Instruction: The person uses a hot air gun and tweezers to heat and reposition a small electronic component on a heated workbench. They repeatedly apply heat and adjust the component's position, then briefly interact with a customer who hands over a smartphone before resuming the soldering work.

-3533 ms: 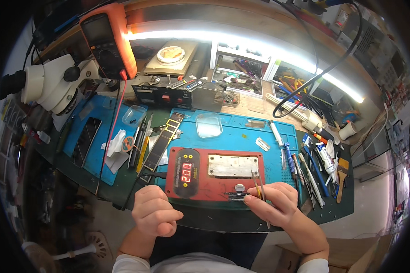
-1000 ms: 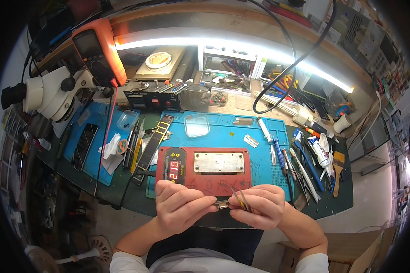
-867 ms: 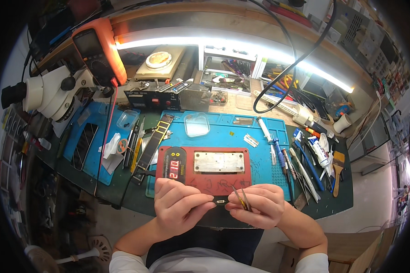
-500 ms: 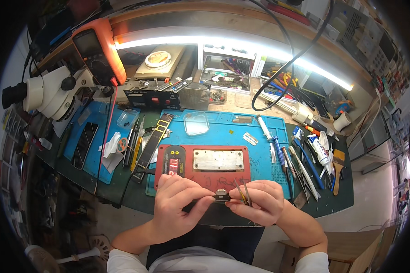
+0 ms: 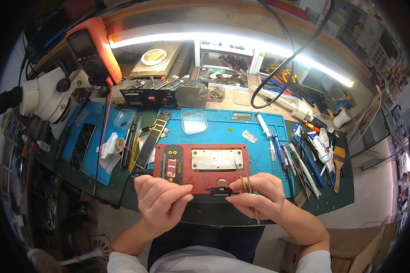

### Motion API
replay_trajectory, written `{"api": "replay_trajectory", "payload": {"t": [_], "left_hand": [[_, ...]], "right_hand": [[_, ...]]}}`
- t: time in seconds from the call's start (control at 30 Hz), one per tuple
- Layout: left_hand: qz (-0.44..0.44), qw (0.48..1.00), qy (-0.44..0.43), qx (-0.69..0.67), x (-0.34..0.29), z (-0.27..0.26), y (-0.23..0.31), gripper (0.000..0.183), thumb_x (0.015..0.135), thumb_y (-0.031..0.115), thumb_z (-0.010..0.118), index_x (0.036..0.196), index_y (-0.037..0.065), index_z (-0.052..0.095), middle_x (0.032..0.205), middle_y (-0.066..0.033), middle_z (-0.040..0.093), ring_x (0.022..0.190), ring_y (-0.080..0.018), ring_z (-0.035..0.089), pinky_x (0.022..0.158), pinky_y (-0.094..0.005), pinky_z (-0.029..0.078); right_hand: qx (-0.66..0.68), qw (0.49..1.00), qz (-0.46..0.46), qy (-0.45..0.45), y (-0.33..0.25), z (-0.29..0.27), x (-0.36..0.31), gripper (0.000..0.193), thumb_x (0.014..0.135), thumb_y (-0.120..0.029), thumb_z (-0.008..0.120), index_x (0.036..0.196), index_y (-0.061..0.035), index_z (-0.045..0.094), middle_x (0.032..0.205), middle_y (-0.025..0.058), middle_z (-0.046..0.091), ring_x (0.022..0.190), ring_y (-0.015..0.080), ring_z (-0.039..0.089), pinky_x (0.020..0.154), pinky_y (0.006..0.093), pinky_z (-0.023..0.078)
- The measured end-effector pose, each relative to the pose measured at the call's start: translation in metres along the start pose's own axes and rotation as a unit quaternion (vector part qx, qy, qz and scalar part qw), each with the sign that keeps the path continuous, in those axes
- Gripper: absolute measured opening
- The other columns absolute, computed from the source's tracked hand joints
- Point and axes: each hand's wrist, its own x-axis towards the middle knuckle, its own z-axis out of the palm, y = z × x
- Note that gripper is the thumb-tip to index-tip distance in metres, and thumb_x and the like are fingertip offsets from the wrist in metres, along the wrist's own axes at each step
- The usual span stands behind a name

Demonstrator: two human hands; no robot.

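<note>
Gripping metal tweezers (image 5: 240, 175), the right hand (image 5: 263, 195) pinches a black strip (image 5: 220, 192)

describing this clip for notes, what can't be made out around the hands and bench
In the head view now:
- small black part: right end covered by the right hand's fingertips; fine detail too small.
- left hand: curled fingers hide its palm.
- blue mat: partly covered by the red device.
- black cable: cut off by the upper edge.
</note>
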Motion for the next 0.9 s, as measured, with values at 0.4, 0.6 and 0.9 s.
{"api": "replay_trajectory", "payload": {"t": [0.4, 0.6, 0.9], "left_hand": [[-0.007, 0.996, 0.082, -0.023, -0.015, 0.015, -0.009, 0.031, 0.082, -0.001, 0.079, 0.110, 0.012, 0.071, 0.097, -0.0003, 0.066, 0.082, -0.0187, 0.061, 0.071, -0.0348, 0.045], [0.031, 0.999, 0.011, -0.004, -0.011, 0.009, -0.006, 0.030, 0.083, 0.011, 0.084, 0.109, 0.015, 0.070, 0.102, 0.0016, 0.065, 0.087, -0.0188, 0.061, 0.076, -0.0360, 0.045], [0.114, 0.991, 0.004, 0.075, -0.007, 0.017, 0.001, 0.024, 0.084, 0.020, 0.079, 0.108, 0.020, 0.076, 0.103, 0.0094, 0.069, 0.093, -0.0092, 0.060, 0.083, -0.0297, 0.039]], "right_hand": [[-0.030, 0.999, 0.026, 0.002, 0.007, 0.007, -0.002, 0.024, 0.071, -0.005, 0.087, 0.088, -0.0121, 0.073, 0.097, 0.0068, 0.074, 0.062, 0.0134, 0.065, 0.053, 0.0250, 0.051], [-0.029, 0.998, 0.050, 0.003, 0.006, 0.007, 0.000, 0.024, 0.070, -0.005, 0.087, 0.088, -0.0122, 0.073, 0.096, 0.0066, 0.074, 0.065, 0.0147, 0.067, 0.054, 0.0257, 0.052], [0.024, 0.999, 0.025, -0.038, -0.002, 0.003, 0.001, 0.025, 0.071, -0.007, 0.088, 0.092, -0.0117, 0.076, 0.100, 0.0069, 0.074, 0.068, 0.0158, 0.070, 0.058, 0.0267, 0.056]]}}
